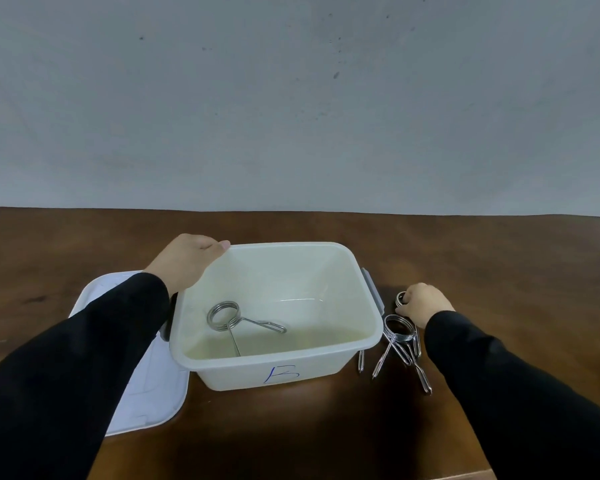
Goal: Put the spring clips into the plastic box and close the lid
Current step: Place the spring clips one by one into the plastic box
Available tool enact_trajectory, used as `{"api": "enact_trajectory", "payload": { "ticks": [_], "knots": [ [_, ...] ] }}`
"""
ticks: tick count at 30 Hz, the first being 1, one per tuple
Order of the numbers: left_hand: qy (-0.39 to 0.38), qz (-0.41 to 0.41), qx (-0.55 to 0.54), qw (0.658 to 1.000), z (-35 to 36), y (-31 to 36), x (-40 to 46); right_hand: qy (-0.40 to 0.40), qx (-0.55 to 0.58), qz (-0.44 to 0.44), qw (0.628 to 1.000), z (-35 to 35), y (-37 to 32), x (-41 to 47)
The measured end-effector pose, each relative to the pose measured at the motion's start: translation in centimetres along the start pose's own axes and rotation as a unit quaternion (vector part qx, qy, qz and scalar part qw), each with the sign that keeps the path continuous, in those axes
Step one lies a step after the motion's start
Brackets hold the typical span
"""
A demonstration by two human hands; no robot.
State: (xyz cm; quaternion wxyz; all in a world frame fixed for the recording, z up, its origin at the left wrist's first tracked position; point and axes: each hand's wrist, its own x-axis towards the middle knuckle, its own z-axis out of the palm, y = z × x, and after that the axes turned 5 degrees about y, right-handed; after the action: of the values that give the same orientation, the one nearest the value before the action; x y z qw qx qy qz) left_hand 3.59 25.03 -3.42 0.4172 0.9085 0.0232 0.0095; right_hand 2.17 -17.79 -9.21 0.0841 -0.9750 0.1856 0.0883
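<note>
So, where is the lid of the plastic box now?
In the head view the lid lies flat on the table, left of the box, partly under the left sleeve.

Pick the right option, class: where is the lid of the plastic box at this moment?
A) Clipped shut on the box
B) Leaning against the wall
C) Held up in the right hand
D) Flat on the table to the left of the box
D: the lid lies flat on the table left of the open box, partly under the left sleeve.
</note>
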Motion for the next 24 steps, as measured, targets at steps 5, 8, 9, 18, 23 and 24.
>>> {"api": "enact_trajectory", "payload": {
  "ticks": [5,8,9,18,23,24],
  "knots": [
    [0.009,-0.004,0.010,1.000,0.0,0.0,0.0,0.019,0.008,-0.006,1.000,-0.6,-0.5,0.2],
    [0.011,-0.003,0.009,1.000,0.1,0.0,0.0,0.078,0.038,-0.025,0.996,-2.1,-1.2,-0.1],
    [0.012,-0.005,0.005,1.000,0.1,0.1,-0.1,0.106,0.053,-0.039,0.992,-3.0,-1.6,-0.2],
    [0.001,-0.019,-0.004,1.000,-0.1,0.4,-0.3,0.177,0.188,-0.285,0.923,-15.4,-14.4,-9.6],
    [-0.005,-0.013,-0.016,1.000,-0.3,0.8,-0.5,0.003,0.065,-0.359,0.931,-11.2,-21.6,-13.8],
    [-0.003,-0.013,-0.012,1.000,-0.3,0.9,-0.6,-0.017,0.036,-0.369,0.929,-9.4,-22.6,-13.8]
  ]
}}
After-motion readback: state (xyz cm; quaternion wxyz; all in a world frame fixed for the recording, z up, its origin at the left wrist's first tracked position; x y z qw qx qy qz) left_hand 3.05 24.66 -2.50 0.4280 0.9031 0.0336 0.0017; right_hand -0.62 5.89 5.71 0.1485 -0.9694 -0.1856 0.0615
